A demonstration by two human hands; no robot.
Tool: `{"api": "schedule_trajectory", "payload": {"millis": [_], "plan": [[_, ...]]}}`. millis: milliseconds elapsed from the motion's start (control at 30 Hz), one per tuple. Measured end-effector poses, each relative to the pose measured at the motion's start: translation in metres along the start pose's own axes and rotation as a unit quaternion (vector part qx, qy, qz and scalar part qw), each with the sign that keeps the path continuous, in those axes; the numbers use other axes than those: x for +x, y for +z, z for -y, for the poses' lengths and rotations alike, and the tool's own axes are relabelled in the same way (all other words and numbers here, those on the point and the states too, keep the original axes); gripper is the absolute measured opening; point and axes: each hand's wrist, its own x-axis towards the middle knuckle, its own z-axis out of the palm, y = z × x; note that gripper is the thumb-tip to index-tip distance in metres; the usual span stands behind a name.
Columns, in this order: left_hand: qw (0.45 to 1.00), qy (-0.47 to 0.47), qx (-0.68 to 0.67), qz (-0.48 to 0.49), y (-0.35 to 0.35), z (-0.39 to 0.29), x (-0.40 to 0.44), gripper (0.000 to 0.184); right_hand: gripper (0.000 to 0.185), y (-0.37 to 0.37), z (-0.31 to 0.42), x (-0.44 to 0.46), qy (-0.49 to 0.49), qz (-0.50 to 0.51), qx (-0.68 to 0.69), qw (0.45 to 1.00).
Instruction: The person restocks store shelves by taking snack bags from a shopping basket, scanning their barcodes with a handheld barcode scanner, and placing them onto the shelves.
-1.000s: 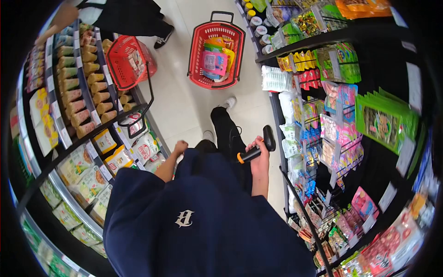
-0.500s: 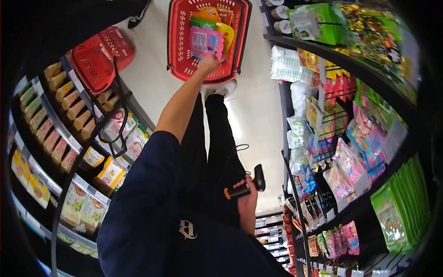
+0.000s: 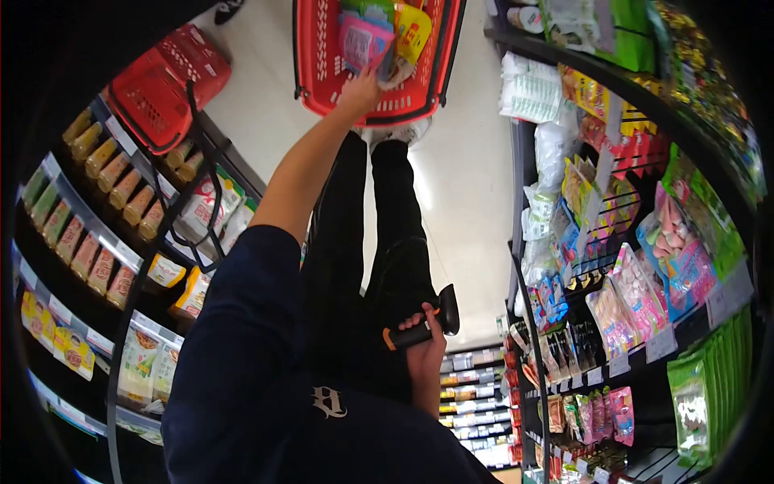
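Observation:
My left hand reaches into a red shopping basket at the top of the view. Its fingers are closed at the lower corner of a pink snack packet with a printed label. A yellow packet and a green packet lie beside it in the basket. At my waist, my right hand is wrapped round the grip of a black handheld barcode scanner with orange trim.
A second red basket stands on the left by shelves of cups and bagged goods. On the right, a shelf rack holds hanging snack bags and green packets. My shoes are just below the near basket.
The view has shifted, so the near basket sits higher in it. The pink packet is tilted more, and a clear part of a packet shows beside my left fingers. The scanner stays in my right hand.

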Motion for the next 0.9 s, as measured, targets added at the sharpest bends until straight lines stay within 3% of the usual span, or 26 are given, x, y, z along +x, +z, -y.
{"api": "schedule_trajectory", "payload": {"millis": [67,100,167,267,300,367,400,533,600,633,667,700,800,900], "plan": [[0.998,0.035,0.008,-0.053,0.022,0.025,-0.012,0.061,0.021,-0.006,-0.004,-0.004,-0.018,0.012,-0.003,1.000],[0.997,0.001,-0.078,0.024,-0.020,0.009,-0.043,0.063,0.021,-0.004,-0.004,-0.008,-0.024,0.027,0.002,0.999],[0.998,-0.041,-0.044,0.011,-0.014,0.022,-0.062,0.066,0.020,0.002,-0.003,-0.019,-0.028,-0.021,-0.003,0.999],[0.993,0.054,-0.036,-0.102,-0.027,0.040,-0.118,0.063,0.019,0.012,-0.004,-0.042,-0.065,0.023,-0.002,0.998],[0.996,0.054,-0.027,-0.068,-0.022,0.050,-0.122,0.061,0.019,0.017,-0.003,-0.051,-0.083,0.037,-0.006,0.996],[0.994,0.054,-0.071,-0.060,-0.061,0.026,-0.162,0.054,0.019,0.026,-0.001,-0.067,-0.123,0.075,0.011,0.990],[0.998,0.005,-0.058,0.027,-0.091,0.008,-0.180,0.051,0.020,0.028,-0.003,-0.076,-0.135,0.095,0.003,0.986],[0.998,-0.009,-0.051,-0.032,-0.129,-0.028,-0.239,0.054,0.021,0.035,-0.011,-0.105,-0.209,0.156,-0.006,0.966],[0.987,0.035,-0.074,-0.135,-0.148,-0.046,-0.272,0.048,0.021,0.039,-0.016,-0.121,-0.238,0.178,-0.009,0.955],[0.988,0.022,-0.078,-0.129,-0.163,-0.058,-0.289,0.037,0.020,0.040,-0.017,-0.129,-0.250,0.186,0.005,0.950],[0.964,0.097,-0.154,-0.195,-0.154,-0.045,-0.294,0.029,0.019,0.039,-0.024,-0.138,-0.269,0.202,0.016,0.942],[0.945,0.115,-0.200,-0.232,-0.148,-0.039,-0.296,0.024,0.017,0.039,-0.025,-0.143,-0.289,0.220,0.022,0.932],[0.925,0.174,-0.228,-0.247,-0.176,-0.059,-0.318,0.019,0.019,0.030,-0.038,-0.150,-0.289,0.213,0.041,0.932],[0.913,0.240,-0.275,-0.184,-0.193,-0.068,-0.343,0.013,0.020,0.018,-0.056,-0.153,-0.285,0.202,0.076,0.934]]}}
